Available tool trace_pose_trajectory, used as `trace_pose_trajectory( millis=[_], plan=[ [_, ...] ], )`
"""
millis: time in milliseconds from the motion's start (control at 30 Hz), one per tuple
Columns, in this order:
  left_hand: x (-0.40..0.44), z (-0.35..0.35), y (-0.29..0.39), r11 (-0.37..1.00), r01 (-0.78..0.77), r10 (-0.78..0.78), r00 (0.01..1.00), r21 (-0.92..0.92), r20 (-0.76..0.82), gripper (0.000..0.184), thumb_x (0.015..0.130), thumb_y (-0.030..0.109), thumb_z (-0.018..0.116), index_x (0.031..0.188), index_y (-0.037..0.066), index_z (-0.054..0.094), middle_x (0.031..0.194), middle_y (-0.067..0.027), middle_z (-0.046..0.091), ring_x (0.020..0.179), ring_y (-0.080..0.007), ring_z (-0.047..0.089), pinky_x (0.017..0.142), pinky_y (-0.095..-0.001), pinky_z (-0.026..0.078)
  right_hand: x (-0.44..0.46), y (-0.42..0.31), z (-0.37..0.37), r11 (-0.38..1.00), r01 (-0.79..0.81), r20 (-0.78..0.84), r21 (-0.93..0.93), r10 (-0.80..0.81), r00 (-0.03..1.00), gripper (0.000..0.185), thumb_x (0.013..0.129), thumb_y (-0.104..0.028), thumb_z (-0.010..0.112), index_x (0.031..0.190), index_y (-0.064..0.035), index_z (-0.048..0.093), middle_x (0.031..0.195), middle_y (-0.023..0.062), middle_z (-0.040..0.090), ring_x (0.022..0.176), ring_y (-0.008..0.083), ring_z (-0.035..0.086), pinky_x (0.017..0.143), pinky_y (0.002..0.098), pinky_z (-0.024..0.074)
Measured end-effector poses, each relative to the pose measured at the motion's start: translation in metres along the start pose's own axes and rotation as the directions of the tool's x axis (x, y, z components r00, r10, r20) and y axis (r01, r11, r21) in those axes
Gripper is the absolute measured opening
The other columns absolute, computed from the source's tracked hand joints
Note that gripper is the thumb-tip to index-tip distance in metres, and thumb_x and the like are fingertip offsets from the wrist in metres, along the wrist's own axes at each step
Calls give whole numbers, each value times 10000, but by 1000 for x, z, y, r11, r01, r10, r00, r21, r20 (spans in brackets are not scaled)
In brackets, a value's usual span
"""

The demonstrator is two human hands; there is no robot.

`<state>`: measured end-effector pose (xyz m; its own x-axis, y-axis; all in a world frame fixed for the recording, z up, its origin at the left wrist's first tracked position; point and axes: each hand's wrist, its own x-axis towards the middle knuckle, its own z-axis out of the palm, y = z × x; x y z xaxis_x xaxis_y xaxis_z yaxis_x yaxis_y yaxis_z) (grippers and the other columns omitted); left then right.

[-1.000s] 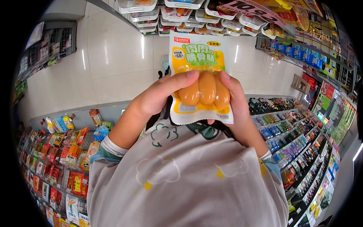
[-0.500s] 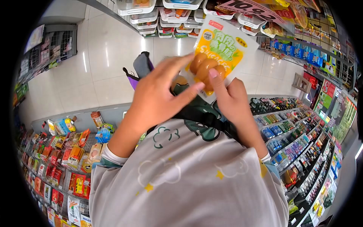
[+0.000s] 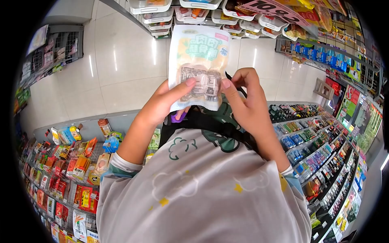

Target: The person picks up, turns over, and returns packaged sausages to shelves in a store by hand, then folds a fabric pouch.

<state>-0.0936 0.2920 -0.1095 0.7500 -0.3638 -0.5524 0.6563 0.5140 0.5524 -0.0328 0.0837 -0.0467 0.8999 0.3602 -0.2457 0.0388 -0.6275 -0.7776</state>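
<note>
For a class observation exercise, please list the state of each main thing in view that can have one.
White rectangular plastic food packet: held up, small-print side showing, no tear visible.
Left hand: gripping the packet, thumb across its face.
Right hand: thumb at the packet's edge, contact unclear.
Pink rectangular price sign: slanting in view.
White shallow plastic trays: stocked, in tiers.
Pale rectangular floor tiles: shiny.

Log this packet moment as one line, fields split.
left hand: holding packet, thumb on printed panel | right hand: thumb at packet's side edge, contact unclear | background: tiled floor
</note>
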Motion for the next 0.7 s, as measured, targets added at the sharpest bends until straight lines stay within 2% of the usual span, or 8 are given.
trace_pose_trajectory(
  millis=[67,133,200,267,433,533,633,700],
  plan=[
    [-4,-9,0,992,39,-27,995,-118,100,420,997,353,558,1222,-2,563,930,-67,678,589,-74,581,494,-225,472,0,4,2,915,-250,113,315,226,968,283,953,-286,649,915,-34,527,824,45,614,801,111,585,714,257,475],
    [-8,7,10,998,-17,20,998,-66,52,437,1006,357,541,1242,-11,552,987,-78,674,678,-99,614,597,-249,503,0,2,1,883,-324,261,339,242,935,266,967,-268,638,996,-15,562,931,49,650,863,87,594,733,246,492],
    [-10,15,12,998,-69,69,998,-12,1,454,1016,361,524,1263,-20,541,1043,-89,669,766,-124,648,701,-273,535,-1,-14,9,599,-461,405,655,237,883,296,977,-239,623,1149,-1,581,1005,52,665,917,95,604,757,247,506],
    [-12,14,12,993,-107,102,987,39,125,487,1027,379,494,1287,-32,523,1114,-96,646,899,-172,655,842,-316,516,-1,-8,8,650,-441,444,619,173,879,345,993,-213,595,1265,-2,561,1049,58,668,965,105,603,757,260,515],
    [-20,6,13,989,-149,144,979,24,146,481,1024,381,502,1256,-38,539,1070,-87,650,849,-174,654,782,-311,520,1,-13,10,762,-364,434,535,121,893,301,1000,-183,578,1233,7,572,1044,68,671,934,118,611,786,294,514],
    [-24,4,14,989,-145,142,979,8,145,462,1021,360,516,1250,-40,544,1058,-85,653,846,-171,651,778,-312,524,5,-20,8,622,-426,510,657,49,858,294,1001,-183,573,1228,4,572,1073,69,664,924,127,613,800,303,510],
    [-25,2,13,983,-183,184,973,-15,138,431,1015,329,535,1249,-33,550,1064,-86,652,851,-168,648,778,-315,527,6,-17,11,687,-350,483,637,-1,876,280,1004,-169,564,1220,9,574,1121,73,646,937,133,616,810,304,514],
    [-26,-3,13,983,-183,178,970,14,168,464,994,254,561,1331,-46,450,1166,-148,619,945,-248,656,797,-382,550,6,-17,15,707,-353,487,613,13,873,284,1003,-165,564,1227,10,565,1138,75,638,939,139,618,814,306,520]
  ],
)
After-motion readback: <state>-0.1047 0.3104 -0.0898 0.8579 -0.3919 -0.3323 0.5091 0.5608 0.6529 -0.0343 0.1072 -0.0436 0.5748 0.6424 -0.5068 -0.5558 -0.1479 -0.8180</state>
